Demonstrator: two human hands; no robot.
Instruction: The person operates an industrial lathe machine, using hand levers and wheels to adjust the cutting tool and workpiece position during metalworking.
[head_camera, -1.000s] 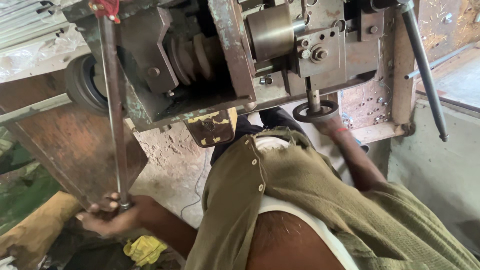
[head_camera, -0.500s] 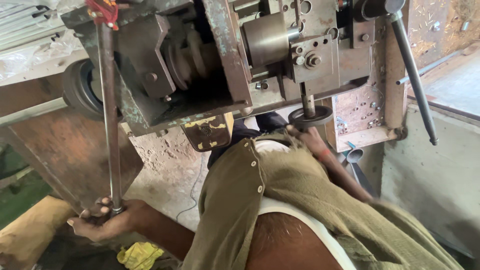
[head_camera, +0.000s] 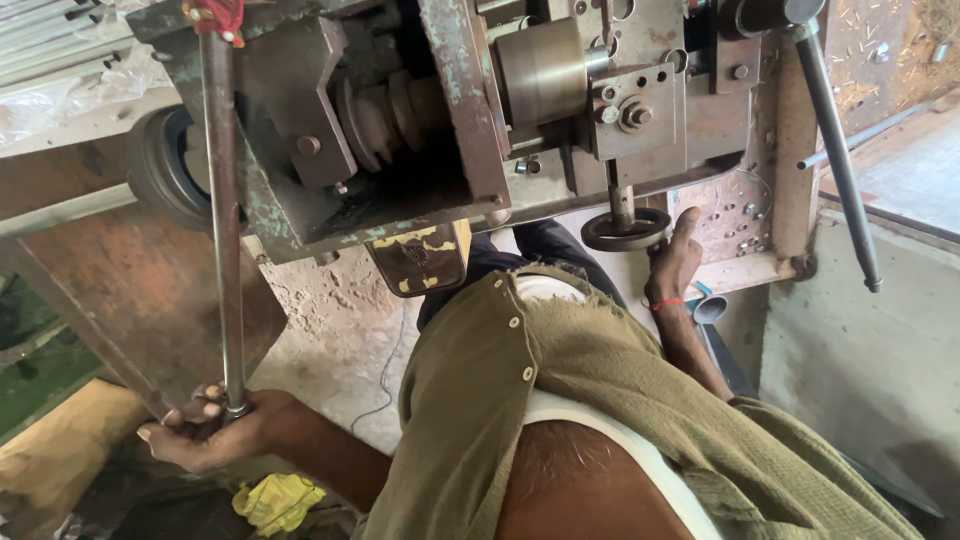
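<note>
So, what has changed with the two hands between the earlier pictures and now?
The right hand has slid from under the small black handwheel to its right side, with fingers pointing up beside the rim. The left hand stays closed around the bottom end of the long metal rod. The machine looks unchanged; only the camera view shifted a little.

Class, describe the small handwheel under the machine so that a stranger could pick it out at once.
Find the big rusty machine. Beneath its right half, a short vertical shaft ends in a small dark round handwheel, touched by the right hand. Unlike the long rod in the left hand, it is ring-shaped.
</note>
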